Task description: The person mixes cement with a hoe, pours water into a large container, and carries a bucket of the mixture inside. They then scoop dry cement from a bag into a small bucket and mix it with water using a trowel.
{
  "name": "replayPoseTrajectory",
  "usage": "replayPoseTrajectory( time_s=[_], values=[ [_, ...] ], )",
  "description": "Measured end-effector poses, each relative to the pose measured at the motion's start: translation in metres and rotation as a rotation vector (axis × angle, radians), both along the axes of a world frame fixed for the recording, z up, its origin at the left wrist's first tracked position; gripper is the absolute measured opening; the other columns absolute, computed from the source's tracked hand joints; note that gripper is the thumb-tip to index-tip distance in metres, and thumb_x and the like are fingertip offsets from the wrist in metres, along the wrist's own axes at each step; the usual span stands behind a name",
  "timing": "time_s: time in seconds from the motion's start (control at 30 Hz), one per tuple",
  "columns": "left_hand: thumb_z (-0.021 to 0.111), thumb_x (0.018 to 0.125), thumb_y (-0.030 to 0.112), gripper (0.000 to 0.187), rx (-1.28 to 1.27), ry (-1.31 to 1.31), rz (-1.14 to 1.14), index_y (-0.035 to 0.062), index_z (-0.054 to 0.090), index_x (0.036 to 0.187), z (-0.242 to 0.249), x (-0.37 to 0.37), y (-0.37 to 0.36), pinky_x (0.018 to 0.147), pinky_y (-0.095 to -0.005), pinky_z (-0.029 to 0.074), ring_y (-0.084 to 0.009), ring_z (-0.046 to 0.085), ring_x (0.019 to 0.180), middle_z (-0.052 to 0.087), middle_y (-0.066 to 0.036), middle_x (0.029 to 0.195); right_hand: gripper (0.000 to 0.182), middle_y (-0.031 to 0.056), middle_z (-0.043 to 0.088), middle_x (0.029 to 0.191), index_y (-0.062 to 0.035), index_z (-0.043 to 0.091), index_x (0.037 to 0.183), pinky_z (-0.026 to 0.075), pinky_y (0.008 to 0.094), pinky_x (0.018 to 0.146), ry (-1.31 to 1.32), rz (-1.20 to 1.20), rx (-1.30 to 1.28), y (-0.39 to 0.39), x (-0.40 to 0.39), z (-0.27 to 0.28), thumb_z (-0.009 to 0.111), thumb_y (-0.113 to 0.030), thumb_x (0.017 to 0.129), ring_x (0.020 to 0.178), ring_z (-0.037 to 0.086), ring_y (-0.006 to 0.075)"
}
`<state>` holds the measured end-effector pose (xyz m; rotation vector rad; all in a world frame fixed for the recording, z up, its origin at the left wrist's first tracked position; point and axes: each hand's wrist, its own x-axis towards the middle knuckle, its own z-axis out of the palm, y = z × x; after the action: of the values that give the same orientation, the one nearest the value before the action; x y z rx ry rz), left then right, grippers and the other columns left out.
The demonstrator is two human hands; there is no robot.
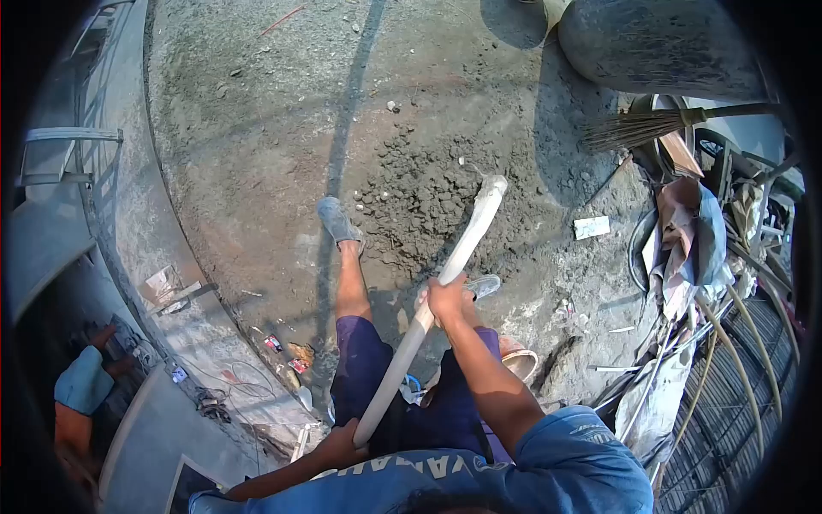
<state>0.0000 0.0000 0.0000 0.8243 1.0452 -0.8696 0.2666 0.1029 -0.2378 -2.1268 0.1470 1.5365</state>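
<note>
A long, pale wooden handle (pixel 398 364) runs slantwise across my body, its thicker far end over a heap of wet grey mortar (pixel 419 193). Whatever tool head it may carry cannot be made out. My right hand (pixel 447 300) is wrapped round its middle. Lower down, near my waist, my left hand (pixel 340 445) grips the near end. My feet stand apart just this side of the heap, one in a grey shoe (pixel 338 221), the other in a pale shoe (pixel 486 286) partly behind my right hand.
A bucket (pixel 519 360) stands close by my right leg. On the right are a broom (pixel 638 128), a large drum (pixel 659 47) and piled scrap (pixel 685 227). A low concrete edge (pixel 171 201) runs along the left, where another person (pixel 81 385) is partly visible.
</note>
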Motion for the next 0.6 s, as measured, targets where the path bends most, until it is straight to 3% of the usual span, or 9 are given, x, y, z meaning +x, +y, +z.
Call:
replayPoseTrajectory(
  time_s=[0.07, 0.23, 0.33, 0.37, 0.43, 0.47, 0.5, 0.53, 0.6],
  values=[
    [0.067, 0.075, 0.03, 0.045, 0.139, -0.068, 0.071, 0.0054, 0.045, 0.107, -0.006, -0.053, -0.046, 0.074, -0.0481, 0.049, -0.0405, 0.063, 0.084, 0.063, -0.024, 0.087, 0.052, 0.0164, 0.049, 0.086, -0.0025, 0.021, 0.119, 0.05, 0.0322, 0.042, -0.106, 0.039, 0.101, -0.04, -0.029, 0.023, 0.054, 0.003, 0.079, 0.052, 0.056, 0.02],
    [0.066, 0.075, 0.027, 0.042, 0.332, -0.089, -0.096, 0.0057, 0.047, 0.106, -0.029, 0.012, 0.02, 0.073, -0.0494, 0.049, -0.0433, 0.061, 0.083, 0.062, -0.025, 0.085, 0.055, 0.0168, 0.051, 0.088, -0.0003, 0.021, 0.124, 0.05, 0.0331, 0.045, -0.107, -0.196, 0.317, 0.016, 0.049, 0.049, 0.056, 0.001, 0.081, 0.056, 0.058, 0.0211],
    [0.066, 0.075, 0.027, 0.044, 0.581, -0.222, -0.023, 0.0045, 0.047, 0.107, -0.057, 0.085, 0.093, 0.076, -0.0486, 0.047, -0.0434, 0.059, 0.088, 0.061, -0.026, 0.086, 0.072, 0.0138, 0.059, 0.085, -0.0001, 0.018, 0.137, 0.05, 0.0291, 0.056, -0.413, 0.196, 0.529, 0.072, 0.14, 0.039, 0.062, -0.016, 0.083, 0.065, 0.061, 0.0178],
    [0.067, 0.074, 0.027, 0.045, 0.652, -0.32, -0.015, 0.0025, 0.049, 0.107, -0.056, 0.11, 0.131, 0.077, -0.0473, 0.047, -0.0426, 0.059, 0.09, 0.062, -0.026, 0.089, 0.073, 0.0116, 0.061, 0.085, -0.0018, 0.018, 0.14, 0.049, 0.0286, 0.06, -0.226, 0.178, 0.439, 0.097, 0.16, 0.09, 0.063, -0.019, 0.083, 0.069, 0.061, 0.0164],
    [0.067, 0.072, 0.022, 0.044, 0.809, -0.428, 0.031, -0.0018, 0.052, 0.106, -0.056, 0.16, 0.202, 0.077, -0.0434, 0.047, -0.0415, 0.06, 0.09, 0.062, -0.025, 0.091, 0.074, 0.0094, 0.062, 0.087, -0.004, 0.02, 0.142, 0.048, 0.0285, 0.061, -0.286, 0.292, 0.502, 0.101, 0.198, 0.124, 0.063, -0.02, 0.084, 0.07, 0.061, 0.0151],
    [0.067, 0.071, 0.02, 0.045, 0.866, -0.443, -0.012, -0.003, 0.051, 0.106, -0.053, 0.186, 0.238, 0.079, -0.0417, 0.046, -0.0401, 0.06, 0.09, 0.063, -0.024, 0.089, 0.074, 0.0094, 0.062, 0.087, -0.004, 0.02, 0.142, 0.048, 0.0285, 0.061, -0.3, 0.265, 0.522, 0.09, 0.218, 0.132, 0.063, -0.02, 0.084, 0.07, 0.061, 0.0151],
    [0.066, 0.073, 0.021, 0.04, 0.876, -0.422, -0.027, -0.0035, 0.051, 0.101, -0.074, 0.204, 0.265, 0.065, -0.0375, 0.049, -0.0252, 0.062, 0.07, 0.06, -0.017, 0.082, 0.072, 0.0083, 0.062, 0.084, -0.0042, 0.023, 0.141, 0.048, 0.0282, 0.06, -0.352, 0.297, 0.545, 0.071, 0.237, 0.137, 0.063, -0.021, 0.084, 0.069, 0.061, 0.015],
    [0.065, 0.073, 0.02, 0.041, 0.794, -0.333, -0.044, -0.0059, 0.051, 0.102, -0.047, 0.239, 0.298, 0.058, -0.0364, 0.049, -0.0222, 0.061, 0.059, 0.061, -0.015, 0.076, 0.07, 0.0073, 0.063, 0.082, -0.0045, 0.026, 0.14, 0.048, 0.0279, 0.06, -0.402, 0.328, 0.563, 0.047, 0.255, 0.14, 0.063, -0.023, 0.084, 0.068, 0.061, 0.015],
    [0.063, 0.075, 0.02, 0.04, 0.863, -0.304, -0.266, -0.0056, 0.05, 0.103, -0.079, 0.274, 0.349, 0.058, -0.0383, 0.051, -0.0268, 0.065, 0.062, 0.063, -0.021, 0.08, 0.064, 0.0074, 0.063, 0.077, -0.0034, 0.034, 0.137, 0.048, 0.0282, 0.063, -0.366, 0.218, 0.466, -0.016, 0.286, 0.147, 0.063, -0.025, 0.084, 0.07, 0.062, 0.0154]
  ],
)
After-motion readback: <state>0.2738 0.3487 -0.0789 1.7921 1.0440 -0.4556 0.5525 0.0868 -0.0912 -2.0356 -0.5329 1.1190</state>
